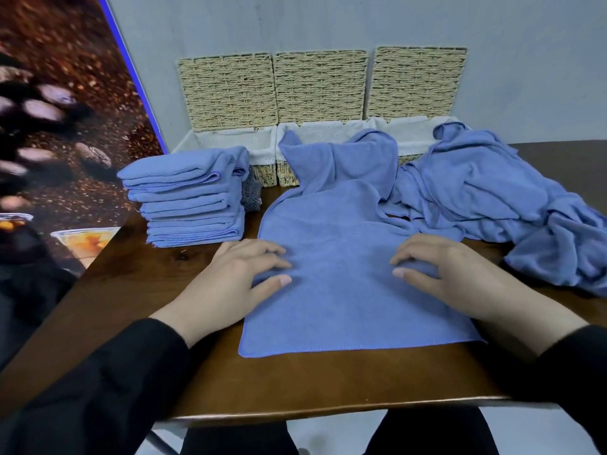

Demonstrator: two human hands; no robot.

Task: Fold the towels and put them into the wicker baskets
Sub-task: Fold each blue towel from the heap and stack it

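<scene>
A blue towel [341,284] lies spread on the brown table [295,382], its far end draped up over the middle wicker basket [287,177]. My left hand [230,277] rests flat on the towel's left edge and my right hand [450,274] on its right side, fingers lightly bent. A stack of several folded blue towels [190,198] stands at the left. A heap of unfolded blue towels [492,198] lies at the right. Three wicker baskets with white liners line the wall, the left one [262,172] and the right one [410,136] with lids raised.
The basket lids [322,83] lean upright against the grey wall. A poster panel [59,126] slants along the table's left side. The table's front edge [328,412] is close to my body.
</scene>
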